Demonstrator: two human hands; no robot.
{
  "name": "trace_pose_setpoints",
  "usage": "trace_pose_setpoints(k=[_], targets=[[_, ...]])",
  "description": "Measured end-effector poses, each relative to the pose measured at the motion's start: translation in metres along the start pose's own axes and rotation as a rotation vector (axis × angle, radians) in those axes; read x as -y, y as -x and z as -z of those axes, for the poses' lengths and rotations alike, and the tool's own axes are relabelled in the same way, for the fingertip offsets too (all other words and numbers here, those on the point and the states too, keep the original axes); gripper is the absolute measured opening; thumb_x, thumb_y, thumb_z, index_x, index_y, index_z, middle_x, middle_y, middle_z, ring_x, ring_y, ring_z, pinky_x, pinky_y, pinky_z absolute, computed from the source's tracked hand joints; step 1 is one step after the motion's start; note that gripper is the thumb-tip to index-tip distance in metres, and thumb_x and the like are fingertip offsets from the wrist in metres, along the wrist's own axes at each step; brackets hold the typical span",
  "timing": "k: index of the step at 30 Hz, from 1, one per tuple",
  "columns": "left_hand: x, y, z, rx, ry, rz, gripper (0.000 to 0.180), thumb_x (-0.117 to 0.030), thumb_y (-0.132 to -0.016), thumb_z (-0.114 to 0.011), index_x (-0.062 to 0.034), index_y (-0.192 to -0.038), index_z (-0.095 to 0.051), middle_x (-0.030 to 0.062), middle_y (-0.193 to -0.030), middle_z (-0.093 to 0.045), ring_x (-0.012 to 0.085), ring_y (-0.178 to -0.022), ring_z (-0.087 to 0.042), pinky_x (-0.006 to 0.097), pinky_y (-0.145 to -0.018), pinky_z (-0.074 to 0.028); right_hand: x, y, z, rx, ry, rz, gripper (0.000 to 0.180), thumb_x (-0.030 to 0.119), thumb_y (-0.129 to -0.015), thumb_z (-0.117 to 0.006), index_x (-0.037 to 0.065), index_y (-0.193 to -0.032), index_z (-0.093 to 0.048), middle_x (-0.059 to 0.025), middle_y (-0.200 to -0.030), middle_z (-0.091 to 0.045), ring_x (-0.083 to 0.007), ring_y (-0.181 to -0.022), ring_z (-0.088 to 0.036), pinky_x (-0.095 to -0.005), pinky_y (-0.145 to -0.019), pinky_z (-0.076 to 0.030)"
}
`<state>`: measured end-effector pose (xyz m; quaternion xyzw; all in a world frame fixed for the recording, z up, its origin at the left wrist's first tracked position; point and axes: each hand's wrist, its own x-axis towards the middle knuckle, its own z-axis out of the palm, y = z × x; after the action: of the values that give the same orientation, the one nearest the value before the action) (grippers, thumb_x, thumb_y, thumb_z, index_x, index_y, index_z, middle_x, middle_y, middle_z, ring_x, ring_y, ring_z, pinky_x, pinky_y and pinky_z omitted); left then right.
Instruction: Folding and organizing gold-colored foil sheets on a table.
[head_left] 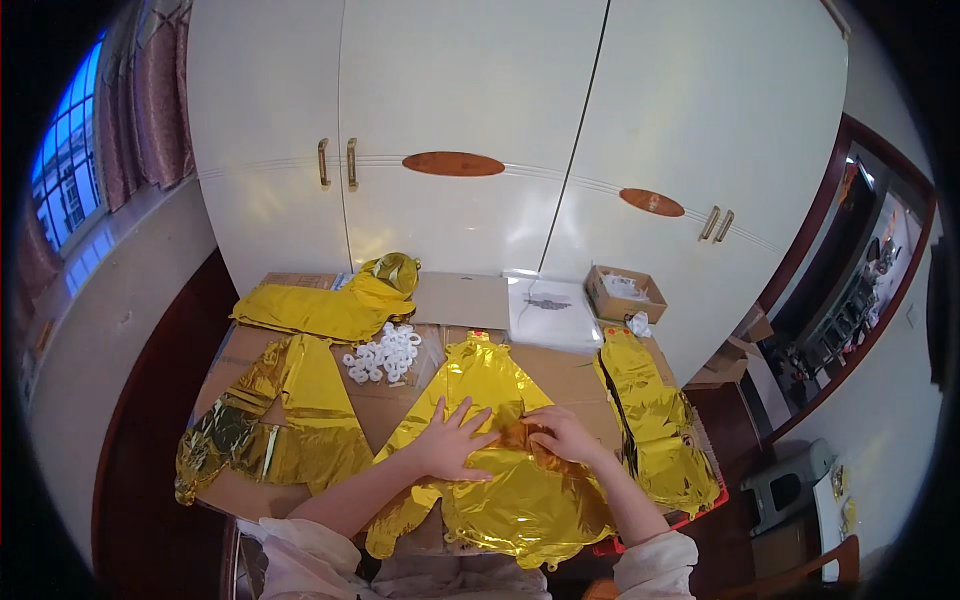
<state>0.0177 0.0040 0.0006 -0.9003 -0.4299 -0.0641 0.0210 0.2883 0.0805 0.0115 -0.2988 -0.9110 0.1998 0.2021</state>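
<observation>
A flat gold foil balloon (500, 375) lies spread in front of me, narrow at its far end and wide at the near edge. My left hand (452, 440) rests on its middle, palm down with fingers spread. Just to the right, my right hand (566, 436) has its fingers bent, with the index finger and thumb closed on a creased, darker fold of the foil. The fingertips are partly lost against the shiny surface. Left of the balloon lies another flat gold foil balloon (318, 400), its left part folded and crumpled.
Behind are a bundle of gold foil (320, 308), a pile of white rings (384, 354), a clear plastic bag (548, 312) and an open cardboard box (626, 292). More gold foil (655, 425) is stacked at the right. White cabinets (460, 90) stand close behind the cardboard-covered table.
</observation>
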Motion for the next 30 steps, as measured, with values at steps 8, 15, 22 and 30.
trace_pose_setpoints(k=[8, 15, 22, 30], targets=[[0.000, -0.002, 0.004, 0.056, -0.012, 0.003, 0.080, -0.077, -0.080, -0.041, -0.0195, -0.136, -0.048, 0.0195, -0.149, -0.029, 0.0467, -0.138, -0.021, 0.073, -0.102, -0.015, 0.003, 0.001, -0.006, 0.006, 0.102, 0.013, 0.039, 0.021, -0.084, -0.068, 0.008, -0.120, -0.061, -0.0103, -0.126, -0.059, -0.0318, -0.123, -0.051, -0.0422, -0.101, -0.041], [-0.002, -0.001, 0.004, -0.013, -0.005, -0.011, 0.083, -0.076, -0.080, -0.042, -0.0251, -0.145, -0.036, 0.0175, -0.150, -0.029, 0.0466, -0.137, -0.024, 0.073, -0.102, -0.016, -0.011, 0.014, 0.003, 0.012, 0.063, -0.124, 0.047, 0.031, -0.083, -0.068, 0.009, -0.123, -0.057, -0.0156, -0.133, -0.052, -0.0340, -0.128, -0.044, -0.0465, -0.104, -0.034], [-0.001, -0.002, 0.004, 0.060, -0.001, 0.013, 0.086, -0.079, -0.079, -0.040, -0.0279, -0.148, -0.028, 0.0161, -0.153, -0.025, 0.0453, -0.140, -0.019, 0.072, -0.105, -0.010, 0.000, 0.017, 0.010, 0.233, 0.230, -0.116, 0.054, 0.038, -0.083, -0.066, 0.008, -0.126, -0.054, -0.0155, -0.132, -0.051, -0.0348, -0.128, -0.041, -0.0475, -0.105, -0.032], [-0.002, -0.003, 0.005, 0.076, -0.002, 0.019, 0.086, -0.079, -0.080, -0.039, -0.0271, -0.148, -0.030, 0.0151, -0.154, -0.023, 0.0450, -0.140, -0.018, 0.072, -0.105, -0.010, -0.009, 0.019, -0.002, 0.125, 0.259, 0.003, 0.059, 0.039, -0.089, -0.059, 0.013, -0.140, -0.043, -0.0050, -0.146, -0.041, -0.0285, -0.138, -0.033, -0.0463, -0.109, -0.028]])
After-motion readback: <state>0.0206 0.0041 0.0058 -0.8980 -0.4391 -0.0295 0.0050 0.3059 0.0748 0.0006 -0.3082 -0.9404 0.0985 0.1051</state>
